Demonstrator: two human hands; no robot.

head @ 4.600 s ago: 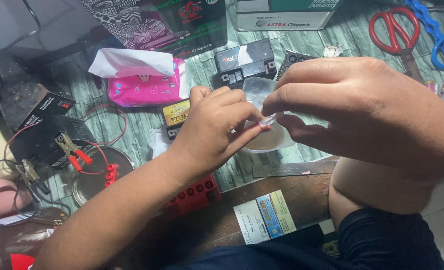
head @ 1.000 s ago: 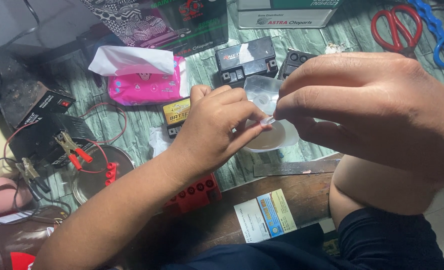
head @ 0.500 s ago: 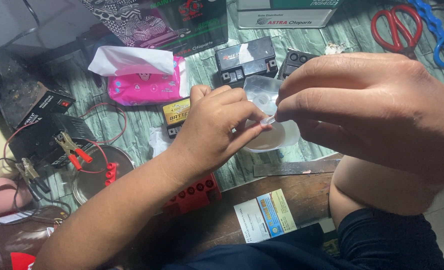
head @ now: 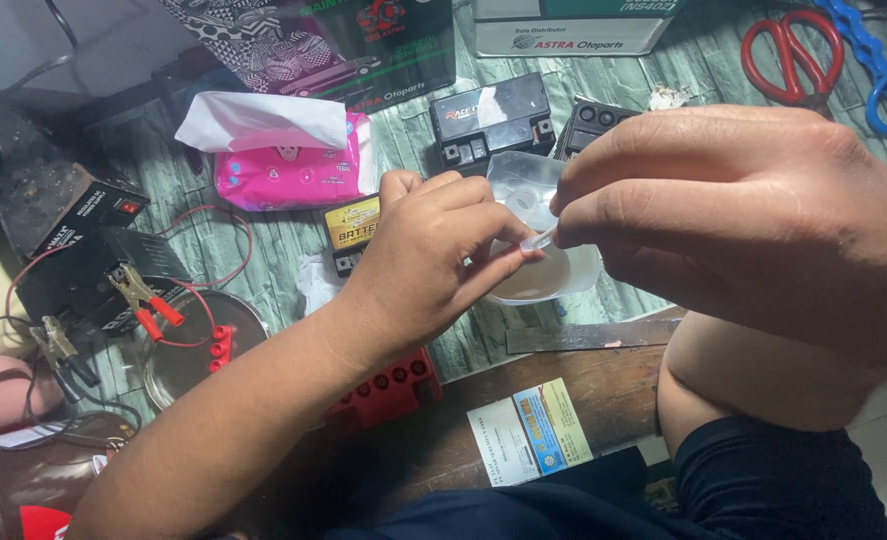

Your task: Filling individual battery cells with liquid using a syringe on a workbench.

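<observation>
left of the hands, red clamps and a pink tissue pack lie on the counter. the left hand and right hand meet, each pinching an end of a small clear tube above a clear plastic container. the tube looks not yet fitted or freed; small black batteries beyond wait untouched.

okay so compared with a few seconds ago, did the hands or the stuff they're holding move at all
Barely. The right hand slid a touch to the left and lower, closer over the clear plastic bag. Both hands keep pinching the small clear tube between fingertips, nothing taken up or let go. The left hand, the pink tissue pack, the red scissors and the clips stayed put.
</observation>
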